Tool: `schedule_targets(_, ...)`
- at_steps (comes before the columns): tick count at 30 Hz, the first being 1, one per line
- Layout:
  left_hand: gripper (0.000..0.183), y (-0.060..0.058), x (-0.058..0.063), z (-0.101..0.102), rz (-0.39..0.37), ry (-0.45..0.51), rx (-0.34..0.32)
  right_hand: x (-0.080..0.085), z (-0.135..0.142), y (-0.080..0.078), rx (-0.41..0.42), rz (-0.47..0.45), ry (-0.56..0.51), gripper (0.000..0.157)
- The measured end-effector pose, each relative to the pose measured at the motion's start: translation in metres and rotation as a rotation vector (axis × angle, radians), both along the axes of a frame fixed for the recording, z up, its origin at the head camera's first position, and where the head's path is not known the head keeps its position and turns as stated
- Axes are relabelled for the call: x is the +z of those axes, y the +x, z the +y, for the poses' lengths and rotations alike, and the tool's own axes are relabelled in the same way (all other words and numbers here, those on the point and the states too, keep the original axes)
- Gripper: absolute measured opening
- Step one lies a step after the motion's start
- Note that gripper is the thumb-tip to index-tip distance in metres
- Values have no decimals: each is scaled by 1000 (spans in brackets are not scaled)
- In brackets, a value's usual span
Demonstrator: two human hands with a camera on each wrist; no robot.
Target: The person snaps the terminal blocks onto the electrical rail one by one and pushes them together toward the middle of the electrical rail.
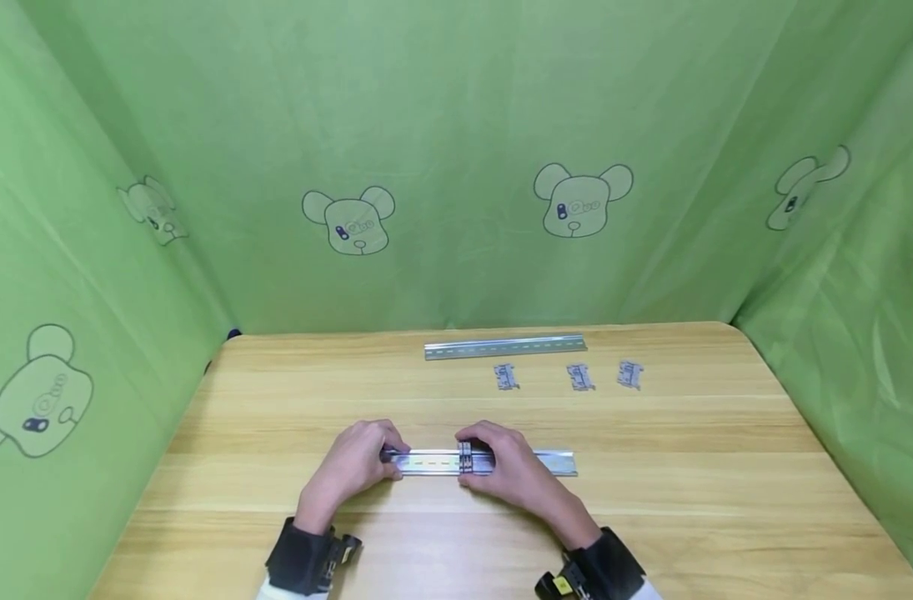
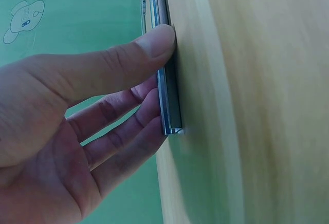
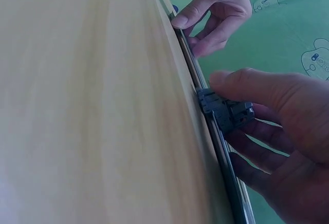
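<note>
A slotted metal DIN rail (image 1: 433, 464) lies crosswise on the table in front of the person. My left hand (image 1: 357, 460) holds its left end, thumb on the near edge and fingers along the far edge; the left wrist view shows the rail's end (image 2: 172, 111) between them. On the rail, near its middle, sits a grey terminal block (image 3: 226, 112). My right hand (image 1: 510, 468) pinches that block between thumb on the near side and fingers on the far side. The right part of the rail extends beyond the right hand.
A second DIN rail (image 1: 504, 347) lies near the table's back edge. In front of it are three loose grey terminal blocks, the left one (image 1: 505, 377), the middle one (image 1: 579, 377) and the right one (image 1: 630, 374). Green curtains (image 1: 456, 275) enclose the wooden table (image 1: 276, 392).
</note>
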State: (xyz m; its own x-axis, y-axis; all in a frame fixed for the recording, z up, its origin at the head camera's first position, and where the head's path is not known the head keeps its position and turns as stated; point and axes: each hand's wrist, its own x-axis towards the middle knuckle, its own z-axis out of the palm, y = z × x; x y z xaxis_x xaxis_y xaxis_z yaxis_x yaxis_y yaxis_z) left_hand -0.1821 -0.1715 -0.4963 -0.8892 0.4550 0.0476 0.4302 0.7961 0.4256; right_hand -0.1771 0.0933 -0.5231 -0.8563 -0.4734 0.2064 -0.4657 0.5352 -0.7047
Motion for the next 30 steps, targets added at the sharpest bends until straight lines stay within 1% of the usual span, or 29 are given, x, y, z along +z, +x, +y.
schedule_targets(5, 35, 0, -2, 0, -10, 5, 3, 7, 12, 1, -1, 23, 15, 69)
schedule_targets(8, 37, -1, -5, -1, -28, 9, 5, 16, 28, 1, -17, 18, 50, 69)
schedule_targets(12, 38, -1, -6, -4, -36, 8, -7, 28, 56, 1, -72, -9, 160, 62)
schedule_targets(15, 38, -2, -5, -5, -26, 11, -24, 35, 77, 2, -113, -54, 252, 58)
schedule_targets(17, 37, -1, -3, -6, -27, 19, -31, 37, 88, 4, -121, -84, 298, 56)
schedule_targets(19, 37, -1, -3, -7, -33, 24, -30, 39, 97, 5, -119, -101, 330, 54)
schedule_targets(22, 37, -2, -3, -9, -46, 20, -21, 38, 105, 5, -100, -94, 349, 46)
schedule_targets(24, 37, -2, -4, -9, -53, 18, -12, 36, 107, 4, -88, -84, 347, 39)
schedule_targets(26, 36, -3, -4, -10, -54, 23, -12, 33, 107, 4, -92, -89, 343, 35)
schedule_targets(30, 35, -3, -4, -11, -48, 45, 0, 29, 105, 0, -96, -95, 315, 35)
